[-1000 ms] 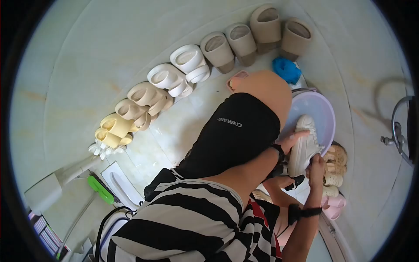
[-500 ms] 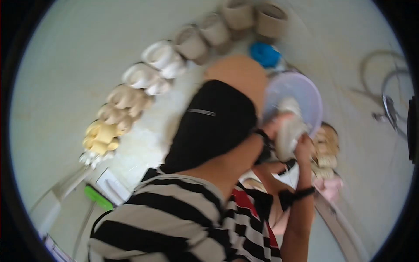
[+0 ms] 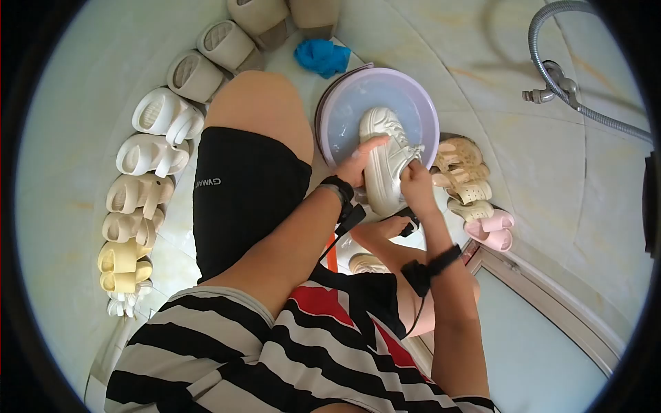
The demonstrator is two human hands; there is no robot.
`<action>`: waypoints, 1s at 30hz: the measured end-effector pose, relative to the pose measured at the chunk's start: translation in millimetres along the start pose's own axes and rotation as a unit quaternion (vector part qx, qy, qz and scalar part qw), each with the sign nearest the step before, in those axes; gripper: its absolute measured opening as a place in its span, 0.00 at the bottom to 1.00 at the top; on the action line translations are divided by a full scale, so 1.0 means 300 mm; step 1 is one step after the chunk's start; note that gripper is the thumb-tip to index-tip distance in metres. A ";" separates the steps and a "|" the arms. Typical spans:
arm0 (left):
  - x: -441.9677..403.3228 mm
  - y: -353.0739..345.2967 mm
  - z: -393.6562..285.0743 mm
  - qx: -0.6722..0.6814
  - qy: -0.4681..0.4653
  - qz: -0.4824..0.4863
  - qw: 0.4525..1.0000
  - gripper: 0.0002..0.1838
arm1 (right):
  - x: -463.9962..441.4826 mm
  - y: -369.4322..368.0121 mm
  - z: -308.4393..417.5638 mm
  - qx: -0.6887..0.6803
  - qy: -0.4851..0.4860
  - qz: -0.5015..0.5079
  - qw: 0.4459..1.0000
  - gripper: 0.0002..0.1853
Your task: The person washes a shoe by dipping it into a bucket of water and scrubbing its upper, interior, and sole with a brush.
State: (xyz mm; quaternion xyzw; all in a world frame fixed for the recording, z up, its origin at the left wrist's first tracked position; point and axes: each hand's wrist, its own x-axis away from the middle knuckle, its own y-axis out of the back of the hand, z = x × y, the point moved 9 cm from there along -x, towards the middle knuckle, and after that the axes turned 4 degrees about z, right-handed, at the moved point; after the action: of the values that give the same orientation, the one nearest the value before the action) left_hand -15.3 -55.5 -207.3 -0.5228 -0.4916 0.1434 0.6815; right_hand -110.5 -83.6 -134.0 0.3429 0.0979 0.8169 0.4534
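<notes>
A white lace-up shoe [image 3: 387, 165] is held over a pale purple basin [image 3: 432, 117] of cloudy bluish water, its toe pointing away from me. My left hand [image 3: 357, 162] grips the shoe's left side near the middle, with the thumb over the upper. On the opposite side, near the laces and the opening, my right hand [image 3: 416, 184] is closed; its fingertips are pinched against the shoe, and the exact part between them is hidden. Both wrists wear black straps with cords.
Slippers [image 3: 143, 154] line the wall on the left. A blue cloth or bag [image 3: 321, 57] lies behind the basin. Right of it are beige sandals [image 3: 460, 160] and pink slippers [image 3: 491, 230]. A metal hose [image 3: 533, 31] and tap [image 3: 540, 96] are on the right wall, with a door frame [image 3: 537, 303] below.
The view has swung to the right, so the basin, shoe and slippers appear further left. Both hands remain on the shoe. More of my left forearm shows now.
</notes>
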 end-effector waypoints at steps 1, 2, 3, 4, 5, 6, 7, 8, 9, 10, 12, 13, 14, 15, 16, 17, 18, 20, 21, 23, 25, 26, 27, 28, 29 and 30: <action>-0.023 0.029 0.002 -0.002 -0.020 -0.012 1.000 0.28 | -0.021 0.006 0.015 0.100 0.051 -0.078 0.991 0.10; -0.025 0.028 -0.008 -0.003 -0.038 -0.023 0.999 0.27 | -0.012 0.025 0.059 0.198 0.099 -0.155 0.963 0.09; -0.018 0.024 -0.003 -0.007 -0.035 -0.021 0.999 0.27 | -0.002 0.042 0.063 0.197 0.098 -0.159 0.962 0.09; -0.008 0.014 -0.014 -0.019 -0.057 -0.009 0.998 0.27 | -0.007 0.053 0.023 0.173 0.028 -0.100 0.979 0.10; 0.002 -0.005 -0.043 -0.032 -0.082 0.004 0.996 0.26 | -0.007 0.055 0.001 0.148 -0.039 -0.039 0.987 0.13; -0.004 -0.009 -0.043 -0.021 -0.081 0.011 0.996 0.26 | 0.020 0.078 0.014 0.148 -0.037 -0.042 0.987 0.13; -0.011 -0.004 -0.045 -0.023 -0.079 0.012 0.997 0.26 | 0.061 0.088 0.022 0.083 -0.030 -0.031 0.996 0.14; -0.024 0.000 -0.044 -0.011 -0.082 0.027 0.996 0.25 | 0.101 0.100 0.043 0.017 -0.026 -0.020 0.999 0.17; -0.032 0.000 -0.035 0.003 -0.082 0.041 0.996 0.25 | 0.152 0.099 0.112 -0.023 -0.089 0.047 0.995 0.20; -0.030 -0.009 -0.037 0.002 -0.076 0.043 0.996 0.25 | 0.196 0.115 0.148 -0.063 -0.143 0.067 0.986 0.20; -0.012 -0.067 -0.092 -0.002 -0.118 0.071 0.990 0.23 | 0.260 0.153 0.159 -0.106 -0.196 0.079 0.972 0.21; -0.011 -0.091 -0.107 -0.006 -0.113 0.074 0.991 0.23 | 0.288 0.158 0.147 -0.184 -0.225 0.094 0.952 0.22; -0.005 -0.123 -0.161 -0.044 -0.168 0.087 0.981 0.24 | 0.311 0.156 0.140 -0.264 -0.249 0.108 0.926 0.25; 0.020 -0.173 -0.223 -0.084 -0.223 0.102 0.966 0.25 | 0.319 0.174 0.142 -0.270 -0.245 0.099 0.926 0.25; 0.036 -0.213 -0.257 -0.092 -0.220 0.112 0.965 0.30 | 0.328 0.180 0.138 -0.297 -0.252 0.101 0.915 0.26; 0.045 -0.236 -0.265 -0.099 -0.213 0.117 0.965 0.30 | 0.334 0.179 0.137 -0.324 -0.261 0.102 0.904 0.27; 0.076 -0.268 -0.301 -0.168 -0.264 0.115 0.943 0.36 | 0.325 0.175 0.150 -0.316 -0.245 0.116 0.909 0.28; 0.111 -0.344 -0.332 -0.252 -0.303 0.128 0.910 0.43 | 0.286 0.176 0.096 -0.321 -0.235 0.071 0.915 0.27; 0.136 -0.367 -0.350 -0.280 -0.343 0.118 0.889 0.51 | 0.265 0.180 0.064 -0.315 -0.234 0.037 0.919 0.27; 0.145 -0.402 -0.357 -0.320 -0.371 0.118 0.864 0.60 | 0.222 0.173 0.015 -0.320 -0.244 0.010 0.915 0.25; 0.137 -0.421 -0.346 -0.411 -0.401 0.129 0.808 0.69 | 0.190 0.140 -0.034 -0.281 -0.261 0.030 0.923 0.23; 0.137 -0.426 -0.326 -0.422 -0.392 0.140 0.805 0.69 | 0.186 0.123 -0.048 -0.294 -0.257 0.019 0.920 0.23; 0.144 -0.412 -0.320 -0.405 -0.392 0.123 0.817 0.69 | 0.183 0.125 -0.070 -0.270 -0.262 -0.012 0.926 0.21; 0.149 -0.401 -0.318 -0.388 -0.393 0.106 0.827 0.69 | 0.179 0.131 -0.090 -0.245 -0.268 -0.044 0.931 0.20; 0.149 -0.408 -0.311 -0.398 -0.387 0.116 0.824 0.69 | 0.166 0.124 -0.100 -0.257 -0.263 -0.053 0.928 0.20; 0.140 -0.404 -0.291 -0.403 -0.349 0.139 0.835 0.68 | 0.146 0.158 -0.092 -0.201 -0.209 -0.103 0.952 0.20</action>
State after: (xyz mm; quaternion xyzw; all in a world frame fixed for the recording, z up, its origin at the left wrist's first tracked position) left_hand 37.7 -125.6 -79.2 -0.7292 -0.6331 0.1992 0.1666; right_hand -176.0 -71.1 -111.6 0.3959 -0.1303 0.6788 0.6045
